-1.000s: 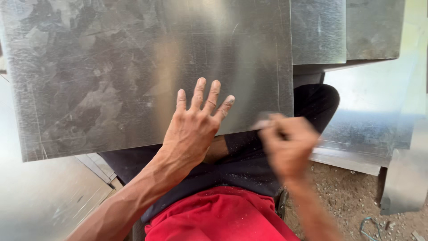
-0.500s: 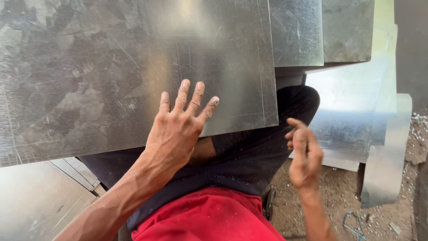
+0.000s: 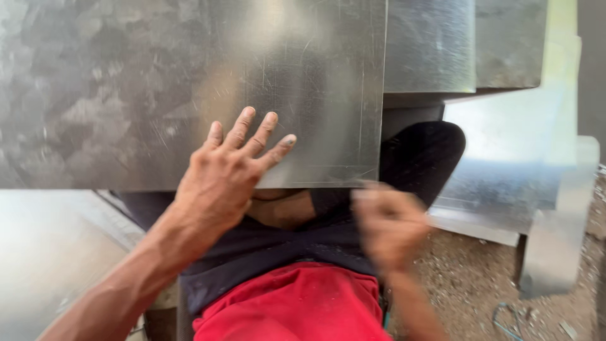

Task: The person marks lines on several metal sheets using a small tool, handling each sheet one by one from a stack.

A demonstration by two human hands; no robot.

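Big galvanized sheet [image 3: 158, 82] lying flat across the lap, near edge hanging over dark trousers [image 3: 416, 158], red shirt [image 3: 297, 303] below that. Left hand [image 3: 221, 183] pressed flat on the sheet close to its near edge, fingers [image 3: 262, 132] spread wide, gripping nothing, just pinning it down. Right hand [image 3: 388, 224] just below the sheet's near right corner, badly motion-blurred, so can't tell whether curled, open, or holding anything. Looks clear of the metal, but hard to be sure.

Handling guess: thin, stiff enough to stay flat but probably floppy and springy over a span that wide. Light for its size, awkward rather than heavy. Smooth shiny zinc face, so likely slippery under a palm. Cut edges and that corner probably sharp, worth keeping bare skin off them. Best hold would be flat palm pressure on top like now, or pinching in from an edge with fingers well back from the corner.

More sheet metal pieces [image 3: 499, 158] stacked off to the right, gravelly dirt ground [image 3: 473, 278] underneath.
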